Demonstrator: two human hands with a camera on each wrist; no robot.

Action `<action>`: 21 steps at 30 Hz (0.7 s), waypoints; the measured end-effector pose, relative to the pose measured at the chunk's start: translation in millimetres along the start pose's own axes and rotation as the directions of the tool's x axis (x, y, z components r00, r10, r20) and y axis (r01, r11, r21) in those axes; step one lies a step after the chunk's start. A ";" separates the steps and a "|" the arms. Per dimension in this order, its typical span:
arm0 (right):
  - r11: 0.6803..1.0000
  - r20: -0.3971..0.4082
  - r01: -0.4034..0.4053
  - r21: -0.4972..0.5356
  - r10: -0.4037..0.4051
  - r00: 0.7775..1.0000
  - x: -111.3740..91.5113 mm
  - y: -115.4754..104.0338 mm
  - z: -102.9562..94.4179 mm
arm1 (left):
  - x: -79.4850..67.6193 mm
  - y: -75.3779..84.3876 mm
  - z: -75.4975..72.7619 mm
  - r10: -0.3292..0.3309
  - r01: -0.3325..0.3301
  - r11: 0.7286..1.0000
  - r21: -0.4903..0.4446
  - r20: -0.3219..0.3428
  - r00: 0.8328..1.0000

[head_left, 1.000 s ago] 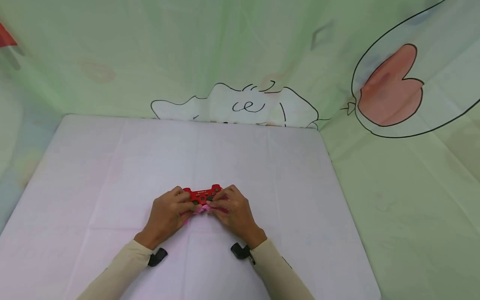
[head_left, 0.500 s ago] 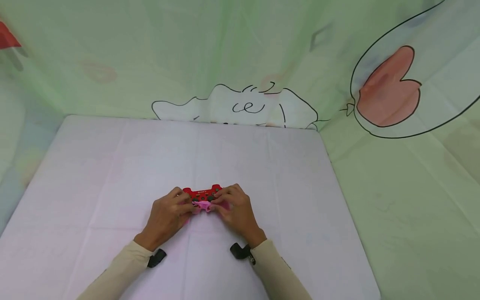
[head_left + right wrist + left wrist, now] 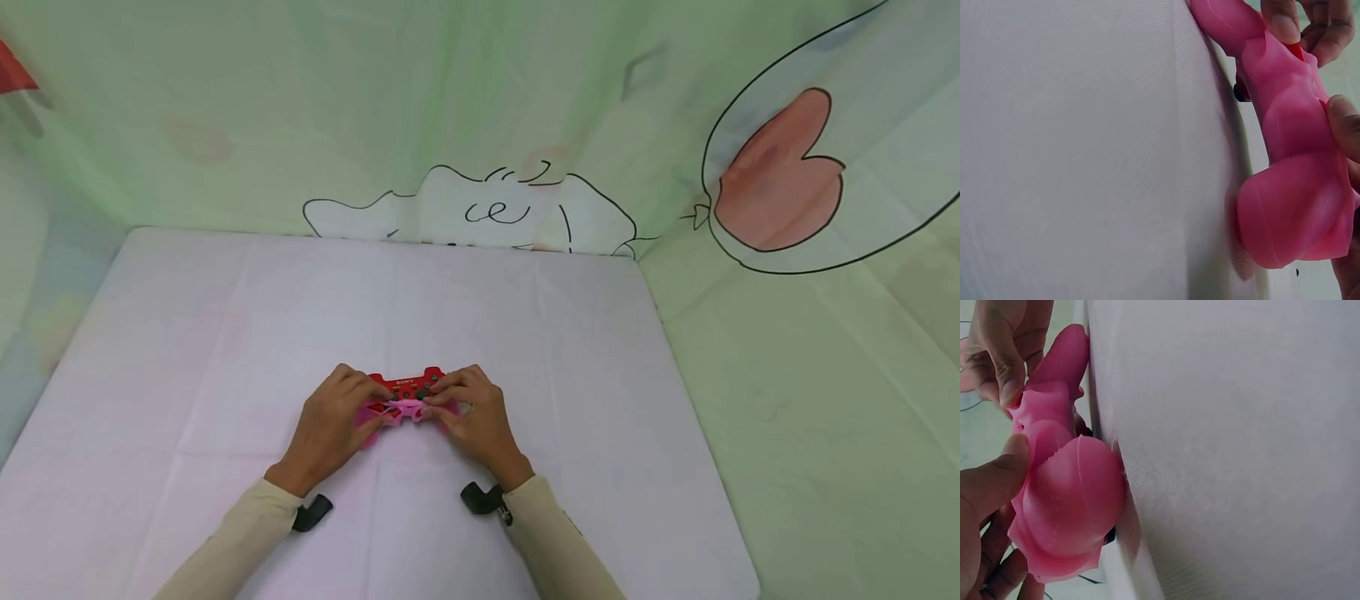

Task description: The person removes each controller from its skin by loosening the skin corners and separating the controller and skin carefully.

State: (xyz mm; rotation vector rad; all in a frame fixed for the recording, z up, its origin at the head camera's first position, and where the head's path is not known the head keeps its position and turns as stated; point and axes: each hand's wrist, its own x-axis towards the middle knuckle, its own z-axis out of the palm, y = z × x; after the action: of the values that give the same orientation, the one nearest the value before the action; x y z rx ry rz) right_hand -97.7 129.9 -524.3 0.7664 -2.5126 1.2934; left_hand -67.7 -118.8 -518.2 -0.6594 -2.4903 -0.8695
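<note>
A red game controller marked SONY lies in the middle of the table, its upper face partly uncovered. A pink stretchy controller cover wraps its two grips and lower edge. In the left wrist view the cover bulges round a grip, with a loose wavy rim. My left hand pinches the rim on the left, thumb on the near side and fingers over the buttons. On the right, my right hand pinches the rim likewise. Red shows under the rim in the right wrist view, by a thumb.
A white cloth covers the table. Black wrist camera mounts sit at both sleeve cuffs. Green printed fabric with line drawings hangs behind the table and along its sides.
The cover's rim has been pulled up and spread, so more pink shows across the controller's lower front. My left fingers have shifted up towards its top edge; the right hand has moved slightly outward.
</note>
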 end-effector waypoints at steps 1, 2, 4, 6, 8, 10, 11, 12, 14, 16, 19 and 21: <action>1.000 -0.004 -0.003 0.004 0.003 1.000 -0.1 0.2 0.2 | -0.2 -0.1 0.5 -0.004 0.004 1.000 0.000 0.001 1.000; 1.000 -0.007 -0.006 0.007 0.006 1.000 -0.3 0.5 0.5 | -0.3 -0.2 0.8 -0.008 0.008 1.000 -0.001 0.002 1.000; 1.000 -0.014 -0.014 0.018 0.014 1.000 -0.5 0.9 0.8 | -0.6 -0.5 1.7 -0.010 0.010 1.000 -0.002 0.002 1.000; 0.999 -0.021 -0.020 0.029 0.021 1.000 -0.7 1.1 0.9 | -0.8 -1.0 2.2 -0.006 0.006 1.000 -0.002 0.004 1.000; 0.999 -0.027 -0.023 0.035 0.024 0.999 -0.7 1.1 1.0 | -0.2 -1.4 1.8 0.001 0.000 1.000 -0.006 0.009 1.000; 0.999 -0.030 -0.030 0.040 0.032 0.999 -0.6 1.3 0.9 | 0.6 -2.6 1.7 0.006 -0.006 1.000 -0.008 0.019 1.000; 0.998 -0.029 -0.036 0.042 0.037 0.999 -0.6 1.3 0.9 | 1.3 -3.0 1.4 0.008 -0.008 1.000 -0.013 0.026 1.000; 0.998 -0.027 -0.040 0.043 0.041 0.999 -0.5 1.5 1.1 | 2.1 -3.5 1.2 0.010 -0.010 1.000 -0.019 0.031 0.999; 0.997 -0.021 -0.058 0.047 0.059 0.998 -0.3 1.3 1.4 | 3.4 -4.6 1.0 0.008 -0.007 0.999 -0.032 0.045 0.999; 0.997 -0.019 -0.064 0.042 0.065 0.998 -0.2 0.1 1.6 | 4.3 -5.3 0.5 0.003 -0.001 0.999 -0.040 0.048 0.999; 0.999 -0.042 -0.033 0.006 0.033 0.999 -0.9 -2.2 2.5 | 2.6 -6.1 -0.4 -0.006 0.007 1.000 -0.030 0.018 1.000; 1.000 -0.062 -0.003 -0.027 0.001 0.998 -2.1 -2.4 3.5 | 0.2 -6.9 -1.8 -0.007 0.007 1.000 -0.017 -0.007 1.000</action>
State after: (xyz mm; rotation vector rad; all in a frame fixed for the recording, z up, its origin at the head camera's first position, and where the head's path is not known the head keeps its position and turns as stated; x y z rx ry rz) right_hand -94.5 126.7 -525.6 0.7074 -2.4777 1.2612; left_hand -71.3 -124.7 -519.9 -0.6521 -2.4835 -0.8946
